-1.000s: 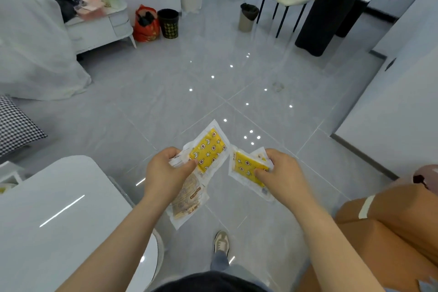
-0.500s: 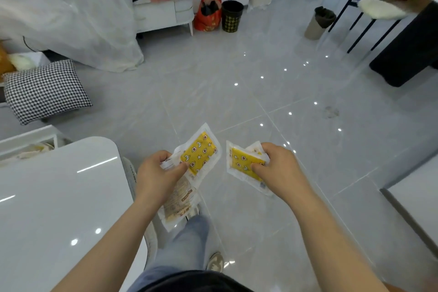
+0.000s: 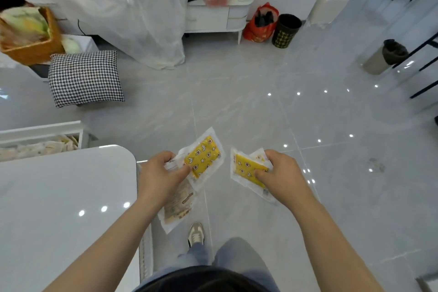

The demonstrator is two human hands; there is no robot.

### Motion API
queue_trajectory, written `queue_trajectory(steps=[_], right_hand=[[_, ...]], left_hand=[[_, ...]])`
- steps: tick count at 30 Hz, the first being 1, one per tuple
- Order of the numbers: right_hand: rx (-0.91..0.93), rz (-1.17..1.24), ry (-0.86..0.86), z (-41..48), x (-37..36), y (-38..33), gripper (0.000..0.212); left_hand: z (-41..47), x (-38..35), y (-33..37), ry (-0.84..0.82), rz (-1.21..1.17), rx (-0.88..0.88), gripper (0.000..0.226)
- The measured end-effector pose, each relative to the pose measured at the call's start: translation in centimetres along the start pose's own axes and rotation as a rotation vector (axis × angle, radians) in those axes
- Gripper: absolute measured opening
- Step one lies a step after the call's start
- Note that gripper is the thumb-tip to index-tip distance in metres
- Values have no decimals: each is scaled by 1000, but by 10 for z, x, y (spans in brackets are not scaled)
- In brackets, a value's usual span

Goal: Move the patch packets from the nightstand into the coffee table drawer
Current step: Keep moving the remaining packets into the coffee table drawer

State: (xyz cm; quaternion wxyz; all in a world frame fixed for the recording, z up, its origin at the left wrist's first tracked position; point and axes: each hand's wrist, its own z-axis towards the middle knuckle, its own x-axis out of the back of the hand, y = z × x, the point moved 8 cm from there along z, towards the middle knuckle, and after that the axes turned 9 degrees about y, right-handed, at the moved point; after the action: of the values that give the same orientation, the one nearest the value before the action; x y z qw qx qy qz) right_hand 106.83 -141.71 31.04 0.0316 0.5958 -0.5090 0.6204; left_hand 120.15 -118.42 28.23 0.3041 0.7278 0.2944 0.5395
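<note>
Beneath left hand (image 3: 158, 180), half-hidden beige packet (image 3: 178, 207)

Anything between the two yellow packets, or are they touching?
Apart. Head view: only bare floor tile shows in the gap between the left yellow packet and the right yellow packet.

Left hand (image 3: 158, 178) gripping yellow patch packets (image 3: 204, 159), right hand (image 3: 279, 174) gripping another packet (image 3: 246, 169), above tiled floor (image 3: 237, 106)

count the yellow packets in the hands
2: one yellow packet in the left hand, one yellow packet in the right hand. More may be hidden behind them.
</note>
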Motion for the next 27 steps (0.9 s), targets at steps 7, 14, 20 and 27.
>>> queue_trajectory(steps=[7,14,20,27], right_hand=[[93,-13,-102,99,-13,-34,18],[273,-61,-221,219,-23,-89,19],[422,-135,-327,291,-44,-144,18],[569,-197,-467,335,-102,-222,19]], left_hand=[[70,-4,21,99,-17,69,21],[144,-5,44,274,1,177,17],[176,3,47,442,-50,328,25],[214,30,28,565,-91,464,24]])
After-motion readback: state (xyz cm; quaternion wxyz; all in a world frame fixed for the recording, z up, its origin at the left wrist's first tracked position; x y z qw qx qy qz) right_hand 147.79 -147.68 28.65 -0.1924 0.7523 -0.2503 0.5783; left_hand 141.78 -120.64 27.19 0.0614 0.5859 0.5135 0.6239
